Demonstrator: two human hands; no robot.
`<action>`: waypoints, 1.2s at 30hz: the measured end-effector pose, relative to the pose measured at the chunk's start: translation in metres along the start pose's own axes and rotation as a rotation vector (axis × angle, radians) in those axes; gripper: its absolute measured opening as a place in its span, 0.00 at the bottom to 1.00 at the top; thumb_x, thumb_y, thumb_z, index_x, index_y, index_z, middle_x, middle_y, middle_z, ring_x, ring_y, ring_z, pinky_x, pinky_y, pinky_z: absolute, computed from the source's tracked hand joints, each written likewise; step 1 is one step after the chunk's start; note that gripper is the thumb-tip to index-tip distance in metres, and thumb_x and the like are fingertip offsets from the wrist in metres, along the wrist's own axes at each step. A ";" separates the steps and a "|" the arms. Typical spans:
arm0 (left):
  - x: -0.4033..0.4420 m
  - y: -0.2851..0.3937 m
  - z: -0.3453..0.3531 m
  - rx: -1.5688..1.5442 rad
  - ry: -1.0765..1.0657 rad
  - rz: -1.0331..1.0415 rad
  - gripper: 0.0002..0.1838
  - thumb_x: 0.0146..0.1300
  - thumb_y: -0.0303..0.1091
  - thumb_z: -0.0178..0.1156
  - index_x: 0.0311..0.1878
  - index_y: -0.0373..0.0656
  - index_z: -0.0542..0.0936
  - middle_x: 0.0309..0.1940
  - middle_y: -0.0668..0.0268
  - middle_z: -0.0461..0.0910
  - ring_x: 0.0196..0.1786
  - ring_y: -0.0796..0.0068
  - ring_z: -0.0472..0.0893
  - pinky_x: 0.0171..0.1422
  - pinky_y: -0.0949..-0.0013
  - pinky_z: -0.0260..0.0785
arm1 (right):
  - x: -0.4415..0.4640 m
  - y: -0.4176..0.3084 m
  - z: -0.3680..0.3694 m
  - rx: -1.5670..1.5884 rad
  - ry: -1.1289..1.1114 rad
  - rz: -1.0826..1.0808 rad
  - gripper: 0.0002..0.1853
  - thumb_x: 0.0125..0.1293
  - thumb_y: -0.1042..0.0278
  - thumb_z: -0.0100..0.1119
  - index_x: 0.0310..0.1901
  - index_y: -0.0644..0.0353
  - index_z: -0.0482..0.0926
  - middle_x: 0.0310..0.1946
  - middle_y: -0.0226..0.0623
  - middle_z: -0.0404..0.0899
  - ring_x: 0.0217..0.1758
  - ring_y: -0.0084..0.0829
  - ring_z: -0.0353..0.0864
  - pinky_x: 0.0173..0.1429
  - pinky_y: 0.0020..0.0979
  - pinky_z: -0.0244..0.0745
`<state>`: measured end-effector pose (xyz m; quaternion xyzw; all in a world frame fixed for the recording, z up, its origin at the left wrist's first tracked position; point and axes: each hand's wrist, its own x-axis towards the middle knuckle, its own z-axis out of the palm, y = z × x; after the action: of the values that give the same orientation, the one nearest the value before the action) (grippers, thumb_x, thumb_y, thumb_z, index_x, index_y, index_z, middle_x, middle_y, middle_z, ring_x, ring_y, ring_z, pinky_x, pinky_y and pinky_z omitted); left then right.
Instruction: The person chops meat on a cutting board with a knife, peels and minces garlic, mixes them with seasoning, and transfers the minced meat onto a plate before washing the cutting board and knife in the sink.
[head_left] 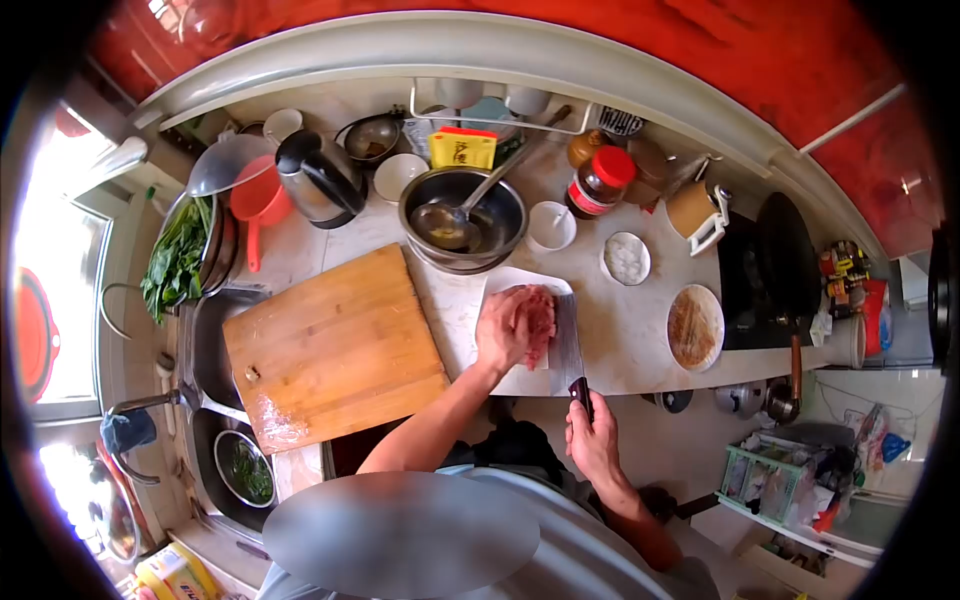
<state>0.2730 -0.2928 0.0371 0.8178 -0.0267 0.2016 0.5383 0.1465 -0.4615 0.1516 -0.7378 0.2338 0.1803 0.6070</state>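
Observation:
Raw red meat (540,322) lies on a white board or tray (520,278) at the counter's front edge. My left hand (503,325) is curled over the meat, fingers pressed on it and partly covering it. My right hand (593,437) is wrapped round the dark handle of a kitchen knife (567,335) with a broad blade. The blade lies along the right side of the meat, over the tray's edge. To the left of the tray is a large wooden cutting board (335,345), one small scrap on it.
Behind the tray stands a metal bowl (515,225) with a ladle (470,212) in it. Small bowls (626,258) and a red-lidded jar (603,182) stand to the right. A kettle (318,180) and leafy greens (180,262) are left, above the sink (215,375). A wok (785,255) sits far right.

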 end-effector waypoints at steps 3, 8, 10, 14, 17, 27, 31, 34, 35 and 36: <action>0.004 0.003 -0.005 0.082 -0.074 0.150 0.14 0.64 0.26 0.61 0.52 0.40 0.85 0.51 0.56 0.85 0.55 0.53 0.82 0.59 0.56 0.74 | 0.002 -0.008 -0.004 0.016 0.000 -0.059 0.13 0.78 0.64 0.54 0.56 0.62 0.74 0.27 0.27 0.73 0.20 0.17 0.71 0.21 0.25 0.67; 0.000 -0.007 -0.022 0.193 -0.536 0.493 0.22 0.65 0.42 0.66 0.61 0.46 0.81 0.65 0.61 0.78 0.66 0.57 0.75 0.69 0.51 0.65 | 0.003 0.001 -0.027 -0.046 0.068 -0.127 0.13 0.79 0.67 0.51 0.59 0.64 0.72 0.31 0.29 0.73 0.20 0.15 0.70 0.19 0.21 0.67; -0.001 -0.009 -0.027 0.326 -0.725 0.605 0.33 0.62 0.57 0.66 0.67 0.52 0.78 0.73 0.69 0.70 0.73 0.60 0.68 0.75 0.46 0.56 | 0.000 0.000 -0.038 0.062 0.064 -0.072 0.12 0.79 0.68 0.51 0.58 0.65 0.73 0.31 0.29 0.73 0.19 0.15 0.69 0.19 0.22 0.65; 0.010 -0.019 -0.021 0.417 -0.824 0.746 0.30 0.60 0.56 0.65 0.65 0.59 0.80 0.73 0.73 0.70 0.73 0.63 0.66 0.73 0.49 0.59 | 0.005 0.010 -0.051 0.102 0.008 -0.043 0.11 0.79 0.66 0.54 0.55 0.63 0.75 0.29 0.28 0.74 0.20 0.15 0.71 0.20 0.21 0.67; 0.014 -0.033 -0.017 0.402 -0.831 0.818 0.27 0.60 0.50 0.64 0.64 0.61 0.81 0.72 0.74 0.71 0.72 0.65 0.68 0.70 0.50 0.63 | 0.000 0.011 -0.052 0.132 0.017 -0.043 0.09 0.79 0.66 0.53 0.52 0.63 0.75 0.29 0.28 0.74 0.20 0.15 0.71 0.19 0.21 0.66; 0.041 -0.038 -0.036 0.350 -0.765 0.682 0.23 0.54 0.43 0.70 0.56 0.56 0.85 0.68 0.70 0.75 0.66 0.65 0.74 0.64 0.55 0.67 | 0.000 0.011 -0.061 0.185 -0.058 -0.115 0.10 0.79 0.68 0.51 0.52 0.64 0.76 0.29 0.29 0.75 0.20 0.16 0.70 0.21 0.22 0.65; 0.032 -0.039 -0.044 0.387 -0.693 0.636 0.26 0.55 0.37 0.67 0.60 0.49 0.84 0.68 0.65 0.76 0.65 0.62 0.75 0.66 0.55 0.67 | 0.001 0.021 -0.063 0.210 -0.069 -0.143 0.10 0.79 0.68 0.50 0.52 0.64 0.76 0.29 0.29 0.75 0.19 0.17 0.69 0.21 0.22 0.65; 0.027 -0.025 -0.049 0.387 -0.560 0.518 0.27 0.55 0.32 0.67 0.62 0.47 0.82 0.65 0.61 0.79 0.63 0.58 0.78 0.65 0.55 0.70 | 0.000 0.023 -0.066 0.214 -0.067 -0.122 0.10 0.79 0.69 0.51 0.54 0.65 0.76 0.29 0.29 0.75 0.19 0.16 0.68 0.21 0.21 0.64; 0.020 -0.019 -0.055 0.374 -0.451 0.416 0.25 0.58 0.29 0.66 0.61 0.44 0.81 0.63 0.58 0.80 0.62 0.55 0.79 0.65 0.53 0.71 | 0.002 0.022 -0.066 0.210 -0.089 -0.114 0.11 0.78 0.70 0.52 0.55 0.65 0.76 0.29 0.29 0.75 0.19 0.16 0.68 0.21 0.21 0.64; 0.011 -0.017 -0.064 0.366 -0.368 0.333 0.23 0.60 0.27 0.64 0.61 0.42 0.81 0.63 0.56 0.80 0.63 0.53 0.79 0.67 0.53 0.71 | 0.004 0.027 -0.064 0.238 -0.068 -0.096 0.10 0.78 0.71 0.51 0.54 0.64 0.76 0.27 0.28 0.75 0.19 0.15 0.68 0.21 0.21 0.63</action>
<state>0.2679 -0.2265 0.0484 0.9083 -0.2207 0.1373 0.3278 0.1335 -0.5285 0.1403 -0.6642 0.1973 0.1471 0.7059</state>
